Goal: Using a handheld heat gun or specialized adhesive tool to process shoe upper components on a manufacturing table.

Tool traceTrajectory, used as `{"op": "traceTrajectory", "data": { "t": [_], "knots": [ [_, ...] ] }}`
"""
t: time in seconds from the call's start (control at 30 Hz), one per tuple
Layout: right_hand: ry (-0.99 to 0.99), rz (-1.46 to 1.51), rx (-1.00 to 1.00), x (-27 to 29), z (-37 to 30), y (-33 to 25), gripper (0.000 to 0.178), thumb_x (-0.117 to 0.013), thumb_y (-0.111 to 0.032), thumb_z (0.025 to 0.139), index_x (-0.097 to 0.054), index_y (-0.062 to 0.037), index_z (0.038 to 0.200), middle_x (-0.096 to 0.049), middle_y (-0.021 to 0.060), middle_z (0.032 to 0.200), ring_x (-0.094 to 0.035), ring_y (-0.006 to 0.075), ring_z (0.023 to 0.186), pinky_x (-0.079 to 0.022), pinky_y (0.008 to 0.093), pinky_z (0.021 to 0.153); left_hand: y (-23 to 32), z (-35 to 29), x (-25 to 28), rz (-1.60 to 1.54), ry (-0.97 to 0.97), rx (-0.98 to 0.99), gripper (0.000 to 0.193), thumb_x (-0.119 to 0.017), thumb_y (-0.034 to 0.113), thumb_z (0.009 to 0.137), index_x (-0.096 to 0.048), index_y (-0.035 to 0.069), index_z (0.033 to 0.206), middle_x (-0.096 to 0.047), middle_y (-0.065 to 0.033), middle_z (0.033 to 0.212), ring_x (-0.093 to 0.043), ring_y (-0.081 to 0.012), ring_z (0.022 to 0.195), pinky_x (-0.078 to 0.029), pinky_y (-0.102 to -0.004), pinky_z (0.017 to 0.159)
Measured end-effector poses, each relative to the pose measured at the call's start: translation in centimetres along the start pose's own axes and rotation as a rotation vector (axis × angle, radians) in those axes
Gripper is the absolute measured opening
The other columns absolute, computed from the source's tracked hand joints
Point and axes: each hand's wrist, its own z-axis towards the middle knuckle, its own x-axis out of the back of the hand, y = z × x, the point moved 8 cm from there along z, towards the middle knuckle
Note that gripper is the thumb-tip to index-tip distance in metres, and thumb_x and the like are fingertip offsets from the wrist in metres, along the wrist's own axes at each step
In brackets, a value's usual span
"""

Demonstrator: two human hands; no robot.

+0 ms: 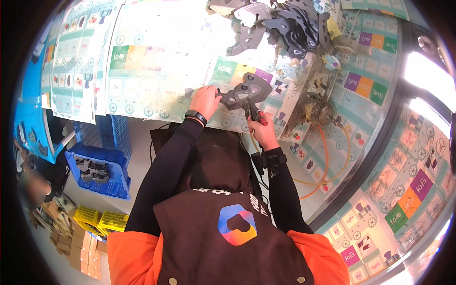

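Observation:
A grey moulded plastic part (258,86) with several cut-out openings is held up over the near edge of the worktable. My left hand (205,102) is closed around its left end. On the other side my right hand (264,131) grips a hand tool with a red handle (261,117), which looks like cutting pliers. Its dark jaws meet the lower edge of the grey part; whether they bite into it I cannot tell. Farther back on the table lies a heap of similar grey parts (295,28).
Printed sheets cover the table (156,80). Right of my hands, a dirty round metal device (319,111) connects to an orange hose (327,164). A blue crate (121,178) holding dark parts, yellow crates (113,221) and another person (50,175) are at the left.

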Motion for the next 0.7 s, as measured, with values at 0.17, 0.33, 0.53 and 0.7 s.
{"op": "traceTrajectory", "data": {
  "t": [0.17,0.33,0.53,0.7],
  "knots": [
    [0.001,0.004,-0.034,-0.7,-0.4,-1.0,0.016,-0.055,0.0,0.076,-0.058,0.0006,0.092,-0.056,0.0028,0.075,-0.049,0.0109,0.061,-0.038,0.0263,0.056,-0.1,-0.2,-0.2,0.009,-0.012,0.0,0.022,-0.076,0.017,0.078,-0.06,0.003,0.084,-0.064,-0.015,0.082,-0.061,-0.0359,0.083,-0.048,-0.045,0.073],
    [0.002,-0.029,0.039,-1.4,0.0,-1.5,0.016,-0.055,-0.001,0.076,-0.058,0.0004,0.092,-0.055,0.0023,0.073,-0.05,0.0111,0.062,-0.038,0.0265,0.057,-0.3,-0.2,-0.7,0.005,-0.019,0.002,0.022,-0.076,0.016,0.078,-0.06,0.002,0.084,-0.064,-0.0153,0.082,-0.061,-0.036,0.083,-0.048,-0.0448,0.073],
    [-0.031,-0.027,0.041,-1.8,0.2,-1.2,0.017,-0.056,-0.001,0.078,-0.06,-0.001,0.094,-0.058,0.0011,0.073,-0.049,0.0079,0.058,-0.034,0.0234,0.05,0.2,0.4,-0.4,-0.009,-0.013,-0.022,0.022,-0.076,0.016,0.078,-0.06,0.003,0.085,-0.064,-0.0151,0.082,-0.061,-0.0355,0.083,-0.048,-0.0447,0.072],
    [-0.075,-0.029,-0.006,-3.1,-1.9,-1.8,0.023,-0.06,-0.001,0.079,-0.063,-0.0005,0.101,-0.064,0.0039,0.083,-0.062,0.0128,0.071,-0.044,0.024,0.06,-1.2,-0.5,1.3,-0.063,-0.07,0.057,0.016,-0.072,0.018,0.079,-0.063,0.005,0.083,-0.064,-0.0171,0.086,-0.062,-0.0387,0.083,-0.048,-0.0485,0.07]
  ]
}}
